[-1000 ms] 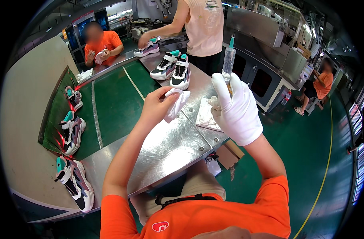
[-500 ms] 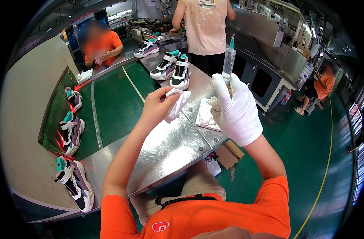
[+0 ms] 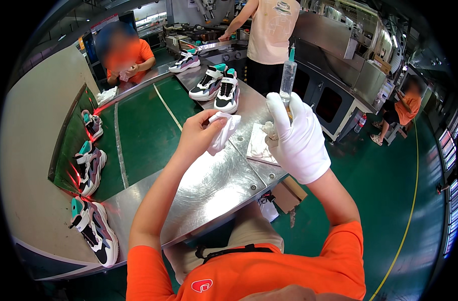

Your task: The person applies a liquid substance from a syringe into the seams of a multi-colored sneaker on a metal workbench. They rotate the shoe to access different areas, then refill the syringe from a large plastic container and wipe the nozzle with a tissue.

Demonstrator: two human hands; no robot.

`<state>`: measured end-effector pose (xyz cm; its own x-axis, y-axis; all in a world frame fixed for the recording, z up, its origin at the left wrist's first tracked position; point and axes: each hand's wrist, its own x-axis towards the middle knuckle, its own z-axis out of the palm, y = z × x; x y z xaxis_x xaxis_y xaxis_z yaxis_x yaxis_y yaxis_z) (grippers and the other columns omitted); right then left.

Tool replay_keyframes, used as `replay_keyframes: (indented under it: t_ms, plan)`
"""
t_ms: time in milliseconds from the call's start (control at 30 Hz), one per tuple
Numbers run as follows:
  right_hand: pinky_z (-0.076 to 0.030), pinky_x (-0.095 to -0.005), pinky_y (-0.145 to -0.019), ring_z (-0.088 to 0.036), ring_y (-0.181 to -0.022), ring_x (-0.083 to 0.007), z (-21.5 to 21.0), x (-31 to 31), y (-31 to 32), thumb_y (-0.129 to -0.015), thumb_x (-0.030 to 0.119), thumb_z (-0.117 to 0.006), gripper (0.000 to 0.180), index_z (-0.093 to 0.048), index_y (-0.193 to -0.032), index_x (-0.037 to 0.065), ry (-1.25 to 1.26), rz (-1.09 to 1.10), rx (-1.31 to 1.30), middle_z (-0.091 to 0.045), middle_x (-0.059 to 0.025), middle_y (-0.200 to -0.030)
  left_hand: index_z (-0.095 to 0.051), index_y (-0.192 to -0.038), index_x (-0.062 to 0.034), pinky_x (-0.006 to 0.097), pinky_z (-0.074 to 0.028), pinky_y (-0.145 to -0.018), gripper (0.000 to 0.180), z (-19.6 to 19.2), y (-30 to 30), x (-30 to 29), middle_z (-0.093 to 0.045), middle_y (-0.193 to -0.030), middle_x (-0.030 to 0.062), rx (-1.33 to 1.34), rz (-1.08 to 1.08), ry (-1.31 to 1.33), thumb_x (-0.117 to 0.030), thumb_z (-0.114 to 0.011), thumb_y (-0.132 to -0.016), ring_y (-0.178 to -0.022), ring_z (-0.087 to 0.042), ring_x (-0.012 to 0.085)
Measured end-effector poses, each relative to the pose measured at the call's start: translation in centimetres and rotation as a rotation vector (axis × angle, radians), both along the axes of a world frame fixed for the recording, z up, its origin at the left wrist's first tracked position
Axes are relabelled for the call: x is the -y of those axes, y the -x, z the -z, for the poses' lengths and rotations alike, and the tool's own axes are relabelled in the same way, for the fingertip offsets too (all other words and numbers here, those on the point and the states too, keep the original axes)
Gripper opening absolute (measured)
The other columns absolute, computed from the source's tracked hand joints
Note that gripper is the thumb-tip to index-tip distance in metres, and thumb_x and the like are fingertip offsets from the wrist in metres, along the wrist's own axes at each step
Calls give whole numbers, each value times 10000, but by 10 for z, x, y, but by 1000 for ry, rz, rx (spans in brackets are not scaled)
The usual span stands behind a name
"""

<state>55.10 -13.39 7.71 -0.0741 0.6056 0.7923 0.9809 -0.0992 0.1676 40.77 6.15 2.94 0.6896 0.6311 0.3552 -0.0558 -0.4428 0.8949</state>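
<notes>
Bare fingers of my left hand (image 3: 195, 134) pinch a white cloth (image 3: 222, 135) that hangs folded above the metal worktop. My right hand (image 3: 300, 139), in a white glove, is closed round the lower end of a clear syringe (image 3: 288, 80), which points upward with a green tip on top. A crumpled whitish wad shows beside the gloved fingers; what it is I cannot make out. Beyond my left hand stand two sneakers, white, black and purple with teal lining: the nearer sneaker (image 3: 227, 94) and another sneaker (image 3: 208, 84) touching it.
A stack of white cloths (image 3: 260, 146) lies on the worktop (image 3: 199, 195) beneath my right hand. More sneakers (image 3: 91, 168) line the left side of a green conveyor belt (image 3: 143, 135). A person in orange (image 3: 130, 56) works across it; another person (image 3: 271, 35) stands at the back.
The person at the back has shifted right and reaches an arm leftward. My hands, the cloth and the syringe have hardly moved.
</notes>
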Motion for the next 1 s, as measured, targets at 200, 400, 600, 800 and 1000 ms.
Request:
replay_keyframes:
  t_ms: [200,400,600,800,1000]
  plan:
    - [-447,-409,-706,-521,-915,-313,-1,1,0,-689,65,-669,719,-384,-1348,104,-5,-18,-13,-469,-167,-1139,-647,-1082,10,235,-479,-666,282,-1,-1,1,-673,-875,57,-12,-5,-12,-172,-649,-868,-758,-610,86]
    - [-445,-405,-711,-521,-921,-309,-2,1,-1,-689,71,-674,721,-382,-1348,102,13,-12,-24,-470,-160,-1144,-643,-1088,10,237,-481,-667,288,0,-1,1,-673,-878,57,-14,-3,-14,-174,-649,-867,-760,-612,87]
    - [-443,-403,-717,-519,-928,-306,-2,4,-1,-685,74,-675,727,-383,-1351,99,-5,5,-8,-467,-160,-1150,-648,-1083,6,234,-479,-666,273,-1,-3,3,-673,-878,51,1,9,6,-162,-649,-868,-762,-610,83]
    - [-444,-400,-722,-519,-937,-307,-2,3,-4,-681,63,-665,728,-386,-1353,92,-9,2,5,-465,-167,-1161,-648,-1079,8,234,-478,-665,273,-1,-4,3,-673,-877,53,0,6,-5,-164,-651,-866,-761,-610,86]
    - [-444,-397,-721,-521,-939,-307,-3,5,-4,-684,49,-649,721,-385,-1354,92,-9,9,12,-467,-172,-1174,-645,-1077,10,241,-482,-661,282,-1,-4,3,-673,-879,62,3,2,-23,-175,-653,-865,-759,-614,93]
